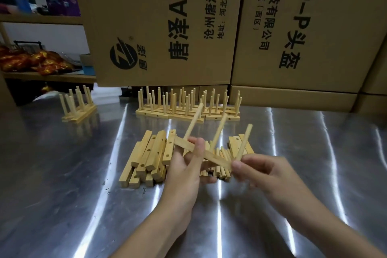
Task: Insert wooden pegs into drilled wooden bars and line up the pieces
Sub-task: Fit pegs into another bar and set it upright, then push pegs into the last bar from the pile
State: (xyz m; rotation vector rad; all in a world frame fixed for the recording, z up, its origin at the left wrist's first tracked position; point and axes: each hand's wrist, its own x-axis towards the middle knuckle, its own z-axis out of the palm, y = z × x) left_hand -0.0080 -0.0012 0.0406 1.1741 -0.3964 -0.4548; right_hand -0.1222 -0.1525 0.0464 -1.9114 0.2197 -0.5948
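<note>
My left hand curls around the pale drilled wooden bar, thumb on top, above the loose bar pile. My right hand pinches the third slim round wooden peg at its right end.

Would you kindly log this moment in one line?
left hand: holds bar | right hand: pinches third peg at bar end | finished pieces: lined up behind

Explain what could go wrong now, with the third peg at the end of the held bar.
The right hand pinches the third peg low at the end of the bar; pushed at a slant, it may jam or crack. The left hand holds the bar in the air over the loose pile; a slip could drop it there and scatter pieces.
</note>
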